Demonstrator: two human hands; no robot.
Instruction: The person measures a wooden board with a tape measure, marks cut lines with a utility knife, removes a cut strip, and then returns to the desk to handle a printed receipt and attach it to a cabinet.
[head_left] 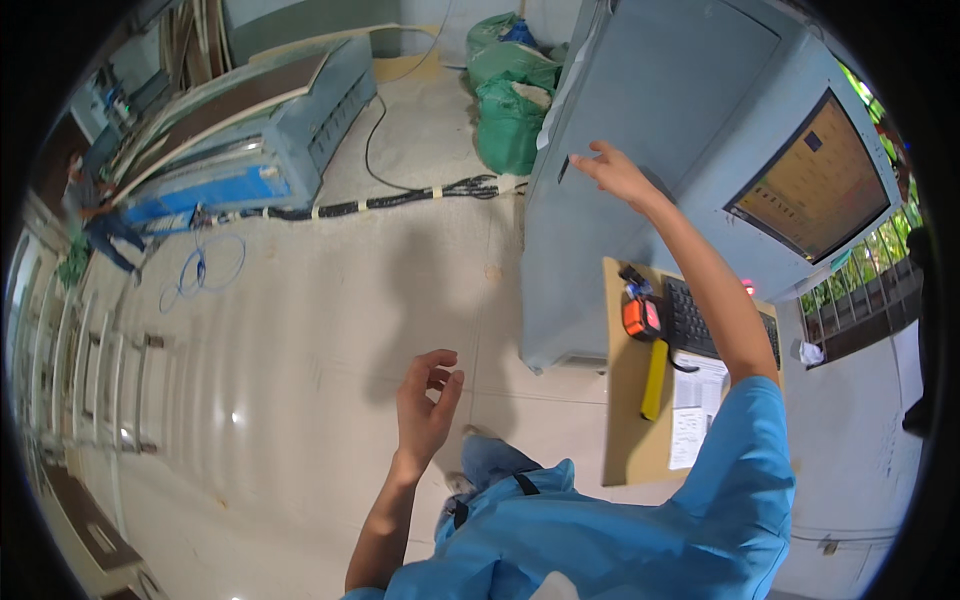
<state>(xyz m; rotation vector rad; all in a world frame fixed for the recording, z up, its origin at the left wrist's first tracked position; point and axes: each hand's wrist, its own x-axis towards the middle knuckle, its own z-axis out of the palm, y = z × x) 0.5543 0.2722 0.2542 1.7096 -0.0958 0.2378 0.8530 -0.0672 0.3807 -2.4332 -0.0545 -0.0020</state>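
My right hand point(615, 178) is stretched out toward the tall blue-grey cabinet point(690, 85), its fingers extended and holding nothing. Just beyond the fingertips, a small dark latch point(563, 169) sits near the cabinet door's edge; whether they touch it I cannot tell. Lower down, my left hand point(426, 408) hangs in the air over the floor. Its fingers are loosely bent and apart, with nothing in them. Beneath my right arm, a wooden shelf point(622, 440) carries a black keyboard point(688, 312), an orange and black tape measure point(641, 318), a long yellow tool point(655, 380) and printed papers point(694, 425).
A lit screen point(815, 180) is set into the cabinet's right part. Green sacks point(508, 125) stand behind it. Black cables point(400, 200) cross the floor toward a large blue-grey machine point(230, 160). Far left are another person point(95, 210) and a metal rack point(90, 370).
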